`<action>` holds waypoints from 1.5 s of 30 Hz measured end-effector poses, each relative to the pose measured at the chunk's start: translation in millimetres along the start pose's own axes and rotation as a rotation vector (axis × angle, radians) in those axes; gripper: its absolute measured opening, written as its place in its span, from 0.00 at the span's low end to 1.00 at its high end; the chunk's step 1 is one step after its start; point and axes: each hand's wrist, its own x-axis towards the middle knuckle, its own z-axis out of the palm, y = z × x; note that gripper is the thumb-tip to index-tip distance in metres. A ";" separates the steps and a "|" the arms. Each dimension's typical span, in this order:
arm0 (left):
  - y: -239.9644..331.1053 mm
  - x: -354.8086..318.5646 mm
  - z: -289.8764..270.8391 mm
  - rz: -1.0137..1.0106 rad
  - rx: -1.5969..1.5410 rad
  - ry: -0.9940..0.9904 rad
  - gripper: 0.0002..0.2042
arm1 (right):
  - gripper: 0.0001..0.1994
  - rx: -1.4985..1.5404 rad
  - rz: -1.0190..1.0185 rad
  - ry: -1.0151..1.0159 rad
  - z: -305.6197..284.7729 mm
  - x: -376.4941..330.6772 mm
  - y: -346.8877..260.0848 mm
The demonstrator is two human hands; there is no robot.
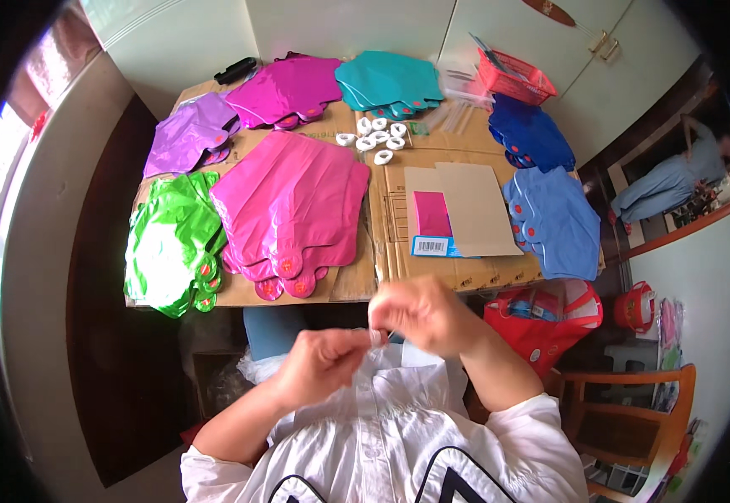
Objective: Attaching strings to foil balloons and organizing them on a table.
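My left hand [324,362] and my right hand [428,313] meet in front of my chest, just off the table's near edge. Thumb and fingers of the left are pinched together, with something small and pale at the tips that I cannot make out. The right hand's fingers are curled in a pinch just above it; what they hold is hidden. On the cardboard-covered table [344,289] beyond, a stack of pink foil sheets [289,205], like flat balloons with round tabs, lies nearest. Several small white coils [366,143] sit behind it.
Around the table lie green [168,239], lilac [184,134], magenta [289,88], teal [388,80], dark blue [531,130] and light blue [553,220] foil stacks. A flat carton [478,210], a red basket [516,80], a red bag [541,344] and a wooden chair [625,377] are at right.
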 end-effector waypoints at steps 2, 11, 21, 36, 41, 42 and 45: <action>13.0 -6.0 2.1 -0.069 -0.498 0.047 0.13 | 0.10 -0.203 -0.074 0.181 -3.4 5.8 21.8; 7.4 -1.8 0.6 -0.039 -0.258 0.068 0.12 | 0.07 -0.170 -0.065 0.144 -1.3 -2.0 11.9; -13.8 0.2 2.9 0.025 -0.248 0.222 0.12 | 0.09 -0.021 -0.137 0.087 12.6 -11.0 15.5; 5.4 -6.6 -2.4 -0.132 -0.562 -0.032 0.11 | 0.10 -0.096 0.018 0.065 -9.7 -3.6 17.4; 5.8 2.2 -16.7 0.054 -0.734 0.308 0.12 | 0.10 -0.060 -0.028 -0.134 24.6 -11.7 30.7; 3.3 3.8 -16.9 0.024 -0.576 0.399 0.13 | 0.09 -0.014 -0.042 -0.170 29.5 -11.4 27.8; -2.8 -3.6 -6.6 0.027 -0.074 0.235 0.12 | 0.10 -0.119 -0.114 -0.077 16.4 0.2 16.2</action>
